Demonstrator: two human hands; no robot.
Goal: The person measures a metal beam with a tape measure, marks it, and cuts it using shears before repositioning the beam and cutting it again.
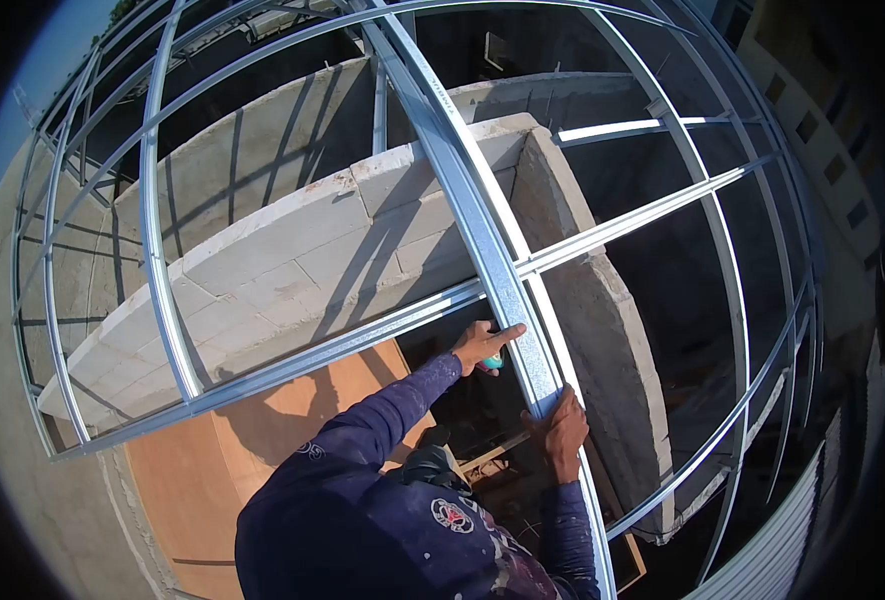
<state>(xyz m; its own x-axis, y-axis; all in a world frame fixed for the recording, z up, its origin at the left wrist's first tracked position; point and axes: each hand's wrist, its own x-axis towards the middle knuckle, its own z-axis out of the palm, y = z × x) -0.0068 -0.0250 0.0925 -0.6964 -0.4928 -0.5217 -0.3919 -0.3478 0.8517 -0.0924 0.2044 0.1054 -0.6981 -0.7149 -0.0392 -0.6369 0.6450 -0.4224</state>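
A galvanized steel channel (530, 365) runs away from me, lying alongside a second, longer steel profile (567, 375). My left hand (477, 345) is at the left side of the channel, its index finger stretched onto the metal. The other fingers are curled around a small teal object (494, 362), mostly hidden, so its kind is unclear. At the near end of the channel, my right hand (562, 435) grips the metal, with its fingers wrapped over the edge. A black and grey object (432, 465) is at my chest, partly covered by my left sleeve.
Steel roof framing surrounds me, with a crosswise profile (342, 345) on the left and another (652, 215) on the right. Below stand a pale block wall (292, 245) and a grey wall (602, 330). Brown panels (212, 470) lie at lower left. Dark drops open between the members.
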